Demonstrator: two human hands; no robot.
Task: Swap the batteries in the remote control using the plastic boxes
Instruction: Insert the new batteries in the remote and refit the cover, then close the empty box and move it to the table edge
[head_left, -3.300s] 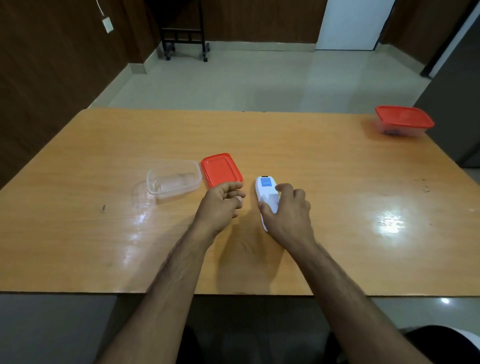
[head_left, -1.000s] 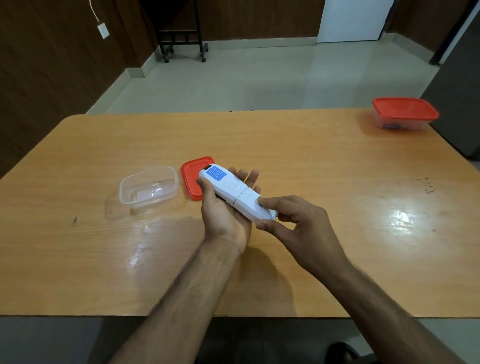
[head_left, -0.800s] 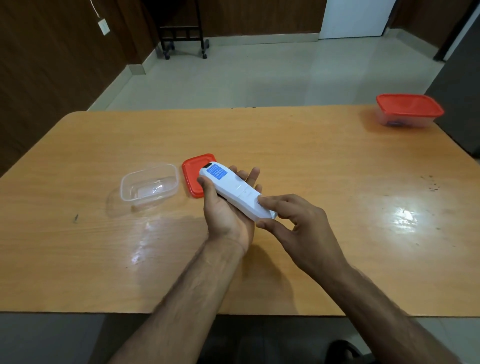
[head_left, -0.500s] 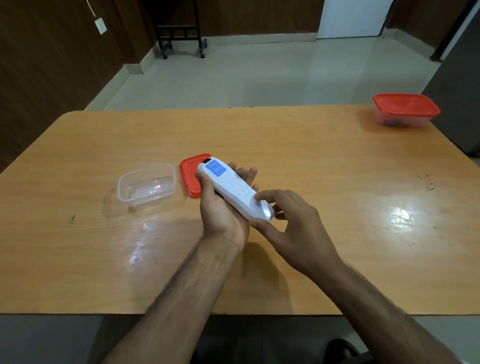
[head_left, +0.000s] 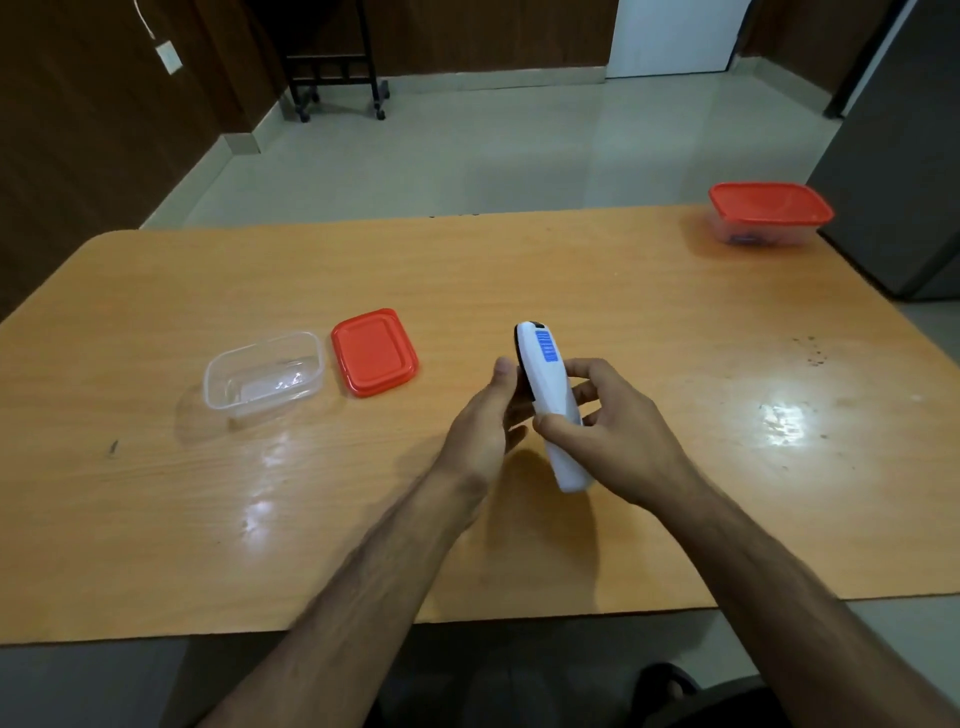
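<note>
I hold a white remote control (head_left: 548, 384) with a blue label above the middle of the table, its back turned up and towards the right. My left hand (head_left: 485, 421) grips its left side, thumb along the edge. My right hand (head_left: 613, 431) wraps the lower half, thumb pressed on the back. An open clear plastic box (head_left: 262, 382) sits to the left, with its red lid (head_left: 375, 352) lying flat beside it. A second clear box with its red lid on (head_left: 771, 213) stands at the far right corner; something blue shows through its wall.
The wooden table (head_left: 156, 509) has glossy reflections at the right and front left. A grey cabinet (head_left: 904, 156) stands close to the table's right side. A black wheeled stand (head_left: 337, 67) is far back on the tiled floor.
The remote has shifted right, away from the red lid, and turned more on edge. My right hand has moved from its lower tip to grip around its lower half.
</note>
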